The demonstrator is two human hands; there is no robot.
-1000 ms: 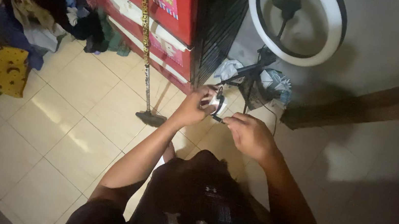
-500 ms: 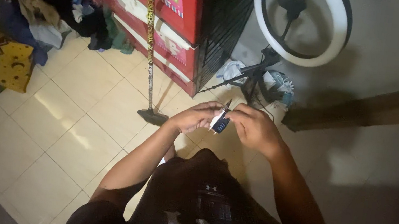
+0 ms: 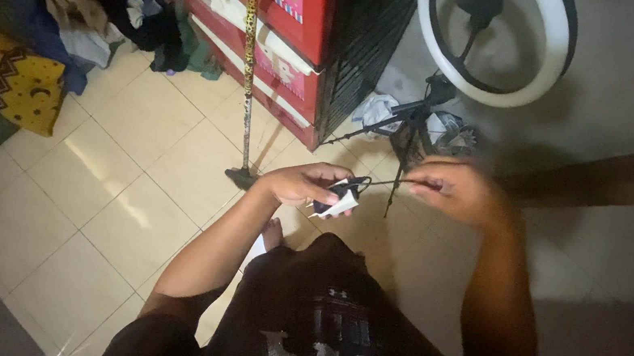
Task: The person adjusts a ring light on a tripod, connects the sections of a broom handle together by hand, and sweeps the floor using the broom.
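My left hand (image 3: 302,182) is closed around a small dark object with a white part (image 3: 337,202), held in front of my chest. A thin dark cord (image 3: 381,183) runs from that object to my right hand (image 3: 454,189), which pinches the cord's other end a short way to the right. My right hand is blurred. Both hands are above the tiled floor (image 3: 113,176), over my black shirt.
A ring light (image 3: 492,39) on a black tripod (image 3: 413,129) stands against the wall just beyond my hands. A red cabinet (image 3: 296,28) is at the back, with a spotted pole (image 3: 248,71) leaning by it. Clothes (image 3: 87,1) and a yellow cushion (image 3: 8,76) lie at the left.
My hands were together on the small object; my right hand has now drawn away to the right, stretching the cord out between them.
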